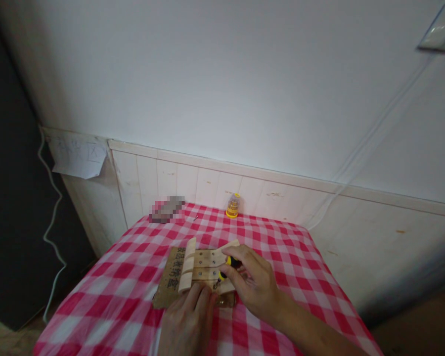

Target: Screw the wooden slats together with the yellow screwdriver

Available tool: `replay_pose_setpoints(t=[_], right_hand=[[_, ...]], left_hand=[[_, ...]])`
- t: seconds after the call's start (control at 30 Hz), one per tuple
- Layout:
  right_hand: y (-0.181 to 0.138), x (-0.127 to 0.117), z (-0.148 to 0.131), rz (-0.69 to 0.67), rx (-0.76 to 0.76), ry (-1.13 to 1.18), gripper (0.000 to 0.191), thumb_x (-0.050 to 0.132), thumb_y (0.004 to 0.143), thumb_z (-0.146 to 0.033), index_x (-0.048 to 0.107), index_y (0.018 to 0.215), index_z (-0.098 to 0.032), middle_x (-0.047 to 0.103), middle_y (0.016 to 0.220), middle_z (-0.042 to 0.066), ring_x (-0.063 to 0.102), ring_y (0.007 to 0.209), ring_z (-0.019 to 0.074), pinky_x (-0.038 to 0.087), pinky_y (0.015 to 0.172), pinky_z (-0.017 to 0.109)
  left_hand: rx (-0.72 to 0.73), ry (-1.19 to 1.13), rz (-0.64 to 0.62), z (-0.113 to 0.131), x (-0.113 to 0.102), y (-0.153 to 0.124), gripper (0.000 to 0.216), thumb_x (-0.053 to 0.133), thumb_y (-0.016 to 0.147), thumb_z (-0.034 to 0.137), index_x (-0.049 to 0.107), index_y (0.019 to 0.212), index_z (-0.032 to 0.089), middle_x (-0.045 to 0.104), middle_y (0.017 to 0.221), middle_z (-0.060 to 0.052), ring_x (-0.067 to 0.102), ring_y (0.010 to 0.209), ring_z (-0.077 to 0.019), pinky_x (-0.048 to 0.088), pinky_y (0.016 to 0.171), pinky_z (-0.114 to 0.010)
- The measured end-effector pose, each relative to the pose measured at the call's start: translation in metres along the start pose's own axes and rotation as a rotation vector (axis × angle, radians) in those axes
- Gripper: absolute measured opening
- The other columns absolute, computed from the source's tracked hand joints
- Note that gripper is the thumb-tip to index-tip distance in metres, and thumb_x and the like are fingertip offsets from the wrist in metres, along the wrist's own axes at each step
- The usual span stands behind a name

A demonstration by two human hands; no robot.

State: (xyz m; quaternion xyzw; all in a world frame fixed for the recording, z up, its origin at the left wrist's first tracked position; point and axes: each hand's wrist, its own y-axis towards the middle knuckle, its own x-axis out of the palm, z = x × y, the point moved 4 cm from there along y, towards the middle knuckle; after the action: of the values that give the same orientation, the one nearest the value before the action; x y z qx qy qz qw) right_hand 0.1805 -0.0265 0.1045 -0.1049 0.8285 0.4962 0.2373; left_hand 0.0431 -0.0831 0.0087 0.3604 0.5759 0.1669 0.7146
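A pale wooden piece with a raised slatted edge and several screws or screw holes lies on a flat piece of cardboard marked with dark handwriting. My right hand is closed around a yellow and black screwdriver. The screwdriver slants down, its tip near a screw at the wood's near right part. At the near edge, my left hand has its fingers together against the wooden piece, holding it; the fingertips are partly hidden.
The table has a red and white checked cloth. A clear container with a yellow base stands at the back by the wall. A pixelated object lies at the back left. White cords hang at both sides.
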Motion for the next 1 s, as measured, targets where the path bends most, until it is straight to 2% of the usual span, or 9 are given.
replay_pose_setpoints(t=[0.17,0.3,0.47,0.6,0.73,0.87,1.0], right_hand=[[0.002,-0.002,-0.002,-0.079,0.052,-0.018,0.042,0.055,0.089,-0.009,0.057,0.129,-0.022,0.072,0.111,0.01,0.071,0.095,0.0218,0.06,0.08,0.033],[0.002,-0.001,0.001,-0.067,0.093,-0.006,0.041,0.057,0.089,-0.01,0.059,0.127,-0.024,0.074,0.111,0.008,0.071,0.098,0.0215,0.059,0.085,0.033],[0.001,0.004,0.015,-0.025,0.249,0.053,0.033,0.067,0.085,-0.016,0.064,0.118,-0.024,0.074,0.098,0.005,0.071,0.081,0.0189,0.061,0.074,0.03],[-0.004,0.008,0.022,0.004,0.343,0.075,0.032,0.07,0.084,-0.019,0.064,0.115,-0.023,0.073,0.095,0.004,0.07,0.076,0.0177,0.06,0.067,0.027],[-0.006,0.008,0.019,0.028,0.29,0.039,0.037,0.07,0.086,-0.02,0.063,0.121,-0.025,0.072,0.096,0.005,0.069,0.08,0.0184,0.059,0.068,0.028],[-0.002,0.006,0.015,-0.002,0.196,0.033,0.03,0.068,0.089,-0.021,0.065,0.119,-0.025,0.07,0.091,0.004,0.068,0.078,0.0176,0.059,0.069,0.028],[-0.002,0.004,0.019,-0.051,0.205,0.056,0.039,0.059,0.092,-0.016,0.058,0.131,-0.024,0.07,0.106,0.008,0.07,0.087,0.0184,0.061,0.076,0.03]], left_hand=[[-0.006,-0.017,0.032,0.002,-0.006,0.005,0.03,0.038,0.101,0.018,0.065,0.089,0.021,0.066,0.078,-0.002,0.062,0.062,-0.012,0.047,0.055,-0.021],[-0.042,-0.019,0.022,0.002,-0.002,0.002,0.03,0.038,0.101,0.018,0.065,0.088,0.02,0.065,0.078,-0.002,0.062,0.064,-0.0122,0.047,0.057,-0.021],[-0.074,-0.019,-0.017,0.002,0.004,-0.003,0.032,0.037,0.102,0.018,0.065,0.089,0.02,0.066,0.081,-0.003,0.062,0.067,-0.0145,0.049,0.061,-0.024],[-0.048,-0.017,-0.015,0.003,0.003,-0.003,0.031,0.037,0.102,0.017,0.065,0.09,0.02,0.067,0.081,-0.003,0.063,0.067,-0.0146,0.048,0.06,-0.025],[-0.044,-0.018,-0.016,0.002,0.001,-0.001,0.032,0.035,0.102,0.017,0.065,0.091,0.021,0.068,0.082,-0.003,0.062,0.065,-0.0148,0.046,0.058,-0.026],[-0.045,-0.035,-0.022,0.003,0.0,0.0,0.03,0.037,0.102,0.017,0.064,0.089,0.02,0.067,0.083,-0.003,0.063,0.067,-0.0148,0.047,0.058,-0.025],[-0.048,-0.038,0.003,0.003,0.0,-0.001,0.029,0.038,0.101,0.016,0.063,0.087,0.02,0.066,0.082,-0.003,0.062,0.068,-0.0135,0.049,0.061,-0.023]])
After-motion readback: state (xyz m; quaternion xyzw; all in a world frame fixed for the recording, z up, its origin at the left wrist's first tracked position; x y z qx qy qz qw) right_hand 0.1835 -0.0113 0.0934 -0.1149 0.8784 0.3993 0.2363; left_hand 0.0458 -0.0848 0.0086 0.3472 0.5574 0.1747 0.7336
